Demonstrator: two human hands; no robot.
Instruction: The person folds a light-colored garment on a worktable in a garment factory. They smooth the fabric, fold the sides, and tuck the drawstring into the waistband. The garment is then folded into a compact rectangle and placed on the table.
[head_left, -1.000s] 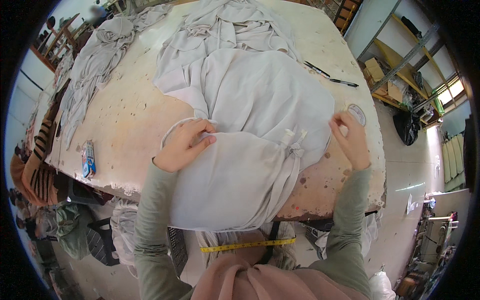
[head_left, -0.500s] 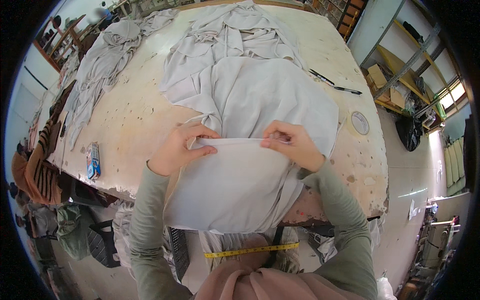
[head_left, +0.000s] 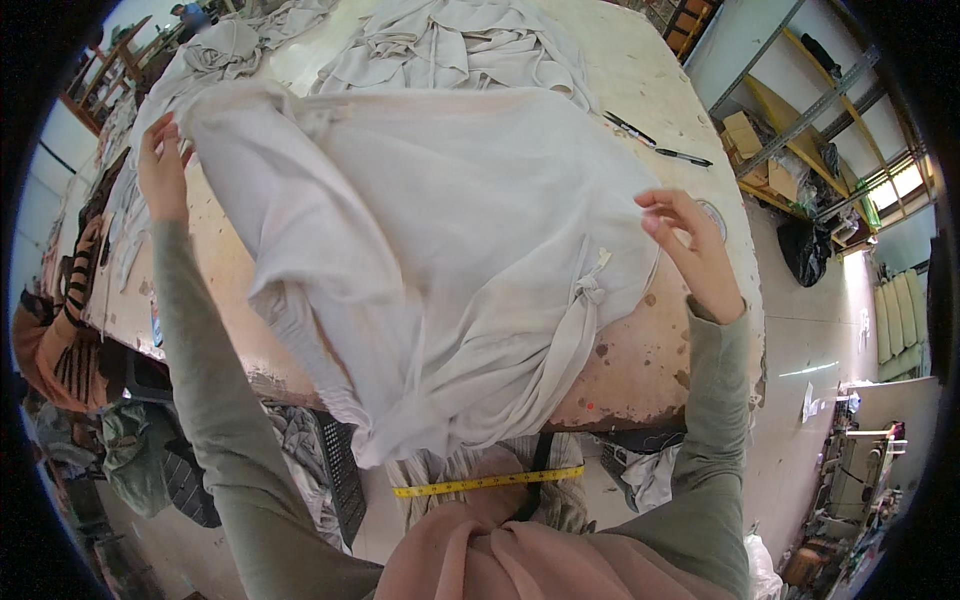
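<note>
A light grey garment [head_left: 480,190] is spread wide across the near half of the table, its left part blurred by motion. A knotted tie [head_left: 588,290] hangs at its right side, and gathered folds reach over the table's front edge. My left hand [head_left: 163,170] is raised beside the garment's far left corner, fingers apart, with no cloth plainly gripped. At the right edge of the cloth, my right hand [head_left: 693,240] has its fingers loosely bent and apart, holding nothing visible.
More grey garments [head_left: 455,50] lie piled at the far side, with another heap [head_left: 225,50] at far left. Two pens [head_left: 655,142] and a partly hidden tape roll [head_left: 712,215] are on the right. A yellow measuring tape [head_left: 490,481] crosses my lap. Metal shelving [head_left: 815,165] stands right.
My hands have moved far apart from a pinched folded edge near the middle. The garment has been turned and spread out, bringing its knotted tie into view.
</note>
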